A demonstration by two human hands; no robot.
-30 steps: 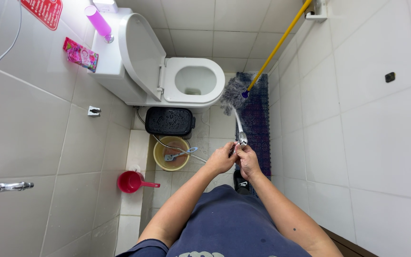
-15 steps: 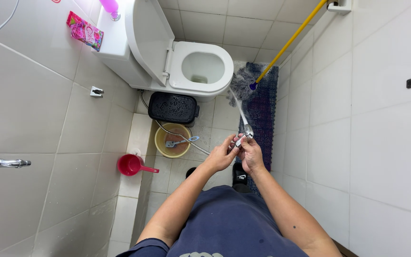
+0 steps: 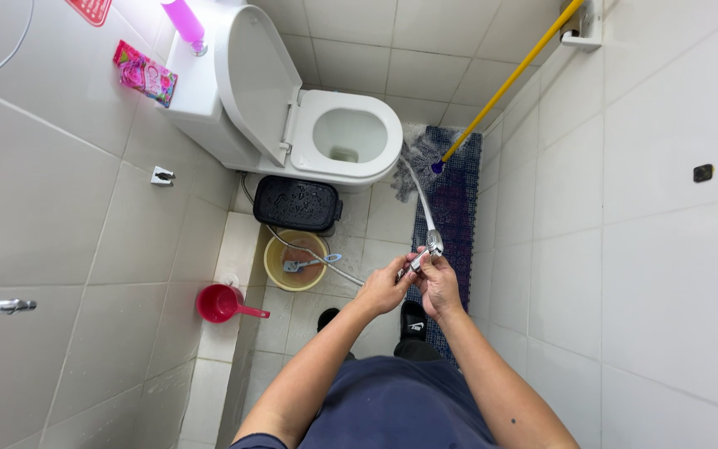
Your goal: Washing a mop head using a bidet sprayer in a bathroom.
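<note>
Chrome is glinting between our hands: we are holding a small spray head (image 3: pixel 430 249) out in front of us, over the floor just short of the toilet (image 3: pixel 326 133). Our left hand (image 3: pixel 386 287) is curling its fingers around the lower end, and our right hand (image 3: pixel 440 283) is closing on it from the other side, thumb and fingers pinching the metal, so both hands are gripping the same piece. A thin hose (image 3: pixel 317 259) is running from our hands back toward the toilet, passing the yellow bucket (image 3: pixel 297 259) that is sitting near its base with a scoop inside. A black bin (image 3: pixel 297 204) is standing right against the front of the toilet, between it and the bucket. A red dipper (image 3: pixel 222 303) is resting on the low ledge, farther from the toilet than the bucket. A mop (image 3: pixel 504 87) with a yellow handle is leaning beside the toilet, its grey head on a dark mat (image 3: pixel 459 208). On the tank, a pink packet (image 3: pixel 145 73) is lying beside a purple bottle (image 3: pixel 184 23).
</note>
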